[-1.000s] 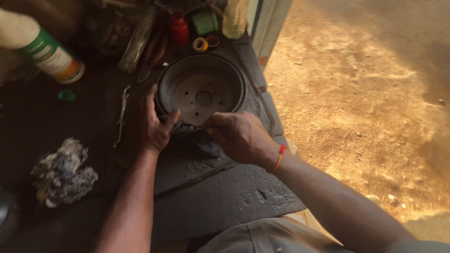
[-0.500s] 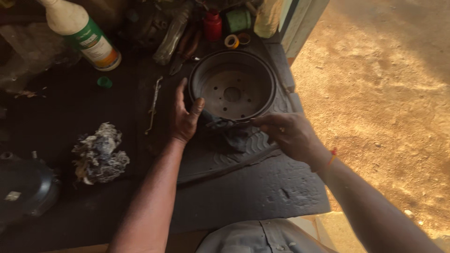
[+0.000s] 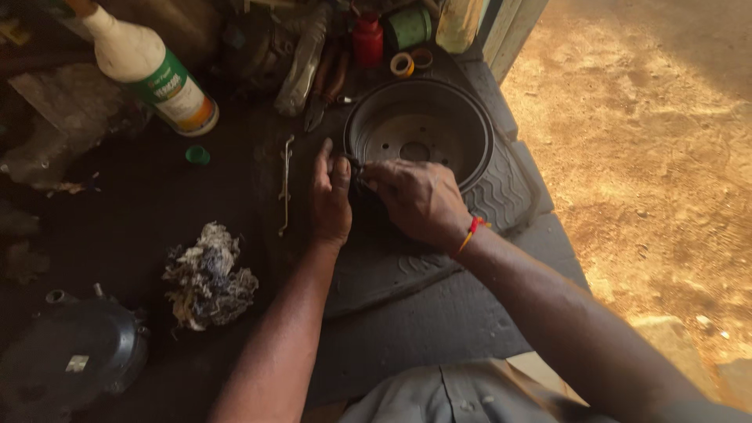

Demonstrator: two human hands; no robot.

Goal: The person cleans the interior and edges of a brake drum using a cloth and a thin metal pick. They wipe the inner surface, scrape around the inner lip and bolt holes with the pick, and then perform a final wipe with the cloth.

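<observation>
Dark rubber mat [image 3: 501, 196] beside sunlit dirt [image 3: 650, 157]

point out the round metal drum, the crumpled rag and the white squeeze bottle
round metal drum [image 3: 419, 133]: head view, on its inner flat face beside the centre hole.
crumpled rag [image 3: 207, 274]: head view, on the middle of the bundle.
white squeeze bottle [image 3: 145, 66]: head view, on its body above the green label.
</observation>
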